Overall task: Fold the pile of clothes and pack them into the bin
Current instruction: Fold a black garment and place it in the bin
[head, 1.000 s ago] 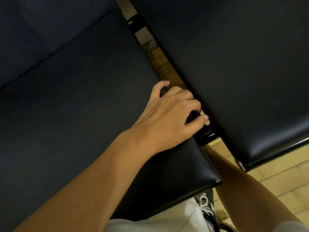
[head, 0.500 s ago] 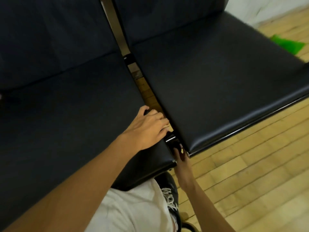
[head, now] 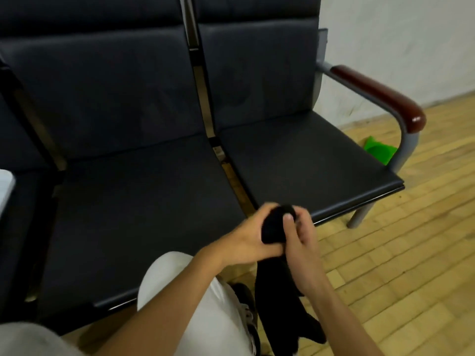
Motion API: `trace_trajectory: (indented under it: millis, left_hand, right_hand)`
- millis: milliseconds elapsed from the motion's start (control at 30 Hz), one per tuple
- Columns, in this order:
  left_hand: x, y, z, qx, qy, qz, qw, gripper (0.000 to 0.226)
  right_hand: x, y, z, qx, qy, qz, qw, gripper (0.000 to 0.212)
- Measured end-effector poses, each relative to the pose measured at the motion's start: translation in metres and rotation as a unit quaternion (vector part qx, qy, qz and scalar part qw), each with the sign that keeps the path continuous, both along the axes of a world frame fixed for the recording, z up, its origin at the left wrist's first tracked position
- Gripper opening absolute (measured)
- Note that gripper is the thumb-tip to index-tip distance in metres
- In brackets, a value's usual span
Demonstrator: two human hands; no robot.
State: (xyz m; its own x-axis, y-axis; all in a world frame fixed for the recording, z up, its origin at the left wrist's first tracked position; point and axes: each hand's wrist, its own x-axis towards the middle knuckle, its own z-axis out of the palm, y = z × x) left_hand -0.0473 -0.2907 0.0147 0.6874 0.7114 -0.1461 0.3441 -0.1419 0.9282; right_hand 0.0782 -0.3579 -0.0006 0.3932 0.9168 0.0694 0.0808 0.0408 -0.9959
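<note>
Head view: both hands grip black garment; no legible writing.

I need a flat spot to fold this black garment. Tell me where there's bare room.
Both hands grip the black garment. The middle seat is bare, between the white object and the seat gap. The right seat, bordered by the armrest, is bare too. None crowded.

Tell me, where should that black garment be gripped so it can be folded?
Probably lower down. Both the left hand and right hand bunch the black garment at its top, while the rest hangs limp toward the floor. Coming from below, one hand could catch the dangling end and stretch it flat.
</note>
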Motion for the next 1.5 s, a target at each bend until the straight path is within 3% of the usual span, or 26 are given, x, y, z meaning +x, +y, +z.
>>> trace_trajectory:
  millis: [67, 133, 267, 400, 500, 600, 800, 1000, 1067, 1200, 1233, 1300, 1367, 1500]
  left_hand:
    - [-0.01, 0.0, 0.023, 0.015, -0.085, 0.127, 0.988, 0.051]
    - [-0.023, 0.002, 0.045, 0.046, -0.103, 0.172, 0.979, 0.042]
    - [-0.053, 0.007, 0.094, 0.13, -0.069, 0.24, 0.96, 0.021]
    - [-0.095, 0.015, 0.142, 0.242, -0.002, 0.347, 0.906, 0.021]
    - [-0.137, 0.022, 0.159, 0.256, 0.038, 0.404, 0.877, 0.021]
    - [-0.181, 0.024, 0.162, 0.264, 0.083, 0.46, 0.844, 0.025]
    - [-0.257, 0.007, 0.178, 0.29, 0.07, 0.584, 0.755, 0.029]
    - [-0.296, -0.01, 0.227, 0.406, 0.129, 0.561, 0.71, 0.017]
    - [-0.294, -0.01, 0.247, 0.413, 0.097, 0.546, 0.722, 0.021]
    - [-0.271, -0.009, 0.268, 0.398, 0.059, 0.51, 0.76, 0.036]
    - [-0.266, -0.009, 0.27, 0.401, 0.056, 0.5, 0.765, 0.037]
    - [-0.262, -0.012, 0.277, 0.42, 0.071, 0.473, 0.772, 0.036]
    - [-0.267, -0.016, 0.284, 0.449, 0.09, 0.451, 0.766, 0.031]
    - [-0.284, -0.028, 0.293, 0.454, 0.09, 0.424, 0.778, 0.02]
  right_hand:
    - [-0.003, 0.016, 0.041, 0.035, 0.013, 0.032, 0.999, 0.015]
    - [-0.009, 0.031, 0.08, 0.075, 0.016, 0.068, 0.995, 0.014]
    - [-0.032, 0.056, 0.169, 0.185, -0.031, 0.106, 0.976, 0.01]
    - [-0.059, 0.065, 0.252, 0.289, -0.036, 0.124, 0.949, 0.006]
    - [-0.069, 0.07, 0.299, 0.336, 0.009, 0.099, 0.936, 0.009]
    - [-0.068, 0.085, 0.317, 0.314, 0.069, 0.072, 0.944, 0.009]
    - [-0.066, 0.122, 0.294, 0.213, 0.102, 0.009, 0.972, 0.009]
    - [-0.065, 0.147, 0.266, 0.018, 0.116, -0.023, 0.993, 0.008]
    - [-0.072, 0.145, 0.255, -0.004, 0.083, -0.012, 0.996, 0.012]
    - [-0.102, 0.134, 0.229, 0.013, -0.01, 0.074, 0.997, 0.06]
    - [-0.109, 0.132, 0.221, 0.021, -0.058, 0.111, 0.992, 0.061]
    - [-0.116, 0.13, 0.208, 0.005, -0.22, 0.158, 0.963, 0.043]
    - [-0.113, 0.129, 0.192, -0.026, -0.373, 0.181, 0.91, 0.031]
    - [-0.111, 0.123, 0.173, -0.059, -0.556, 0.164, 0.813, 0.017]
